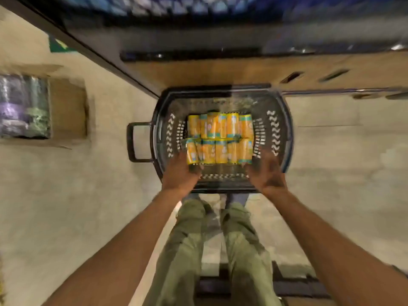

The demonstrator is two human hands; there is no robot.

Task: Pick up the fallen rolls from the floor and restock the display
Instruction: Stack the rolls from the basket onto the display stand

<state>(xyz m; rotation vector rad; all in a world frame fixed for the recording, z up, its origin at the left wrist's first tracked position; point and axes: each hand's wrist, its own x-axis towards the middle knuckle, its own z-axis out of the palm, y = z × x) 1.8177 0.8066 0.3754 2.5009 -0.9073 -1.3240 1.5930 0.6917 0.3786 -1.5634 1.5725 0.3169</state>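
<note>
Head view, steeply down, floorward

Dim warm light, heavy motion blur, fisheye edges.

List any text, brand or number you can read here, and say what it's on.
No text can be read: the whole frame is motion-blurred.
Yellow roll packs in the basket: printed wrappers, too blurred to read.
Green sign at upper left: a yellow mark, illegible.
Wrapped packs in the carton at left: blurred.
Blue packages on the top shelf: blurred.
</note>
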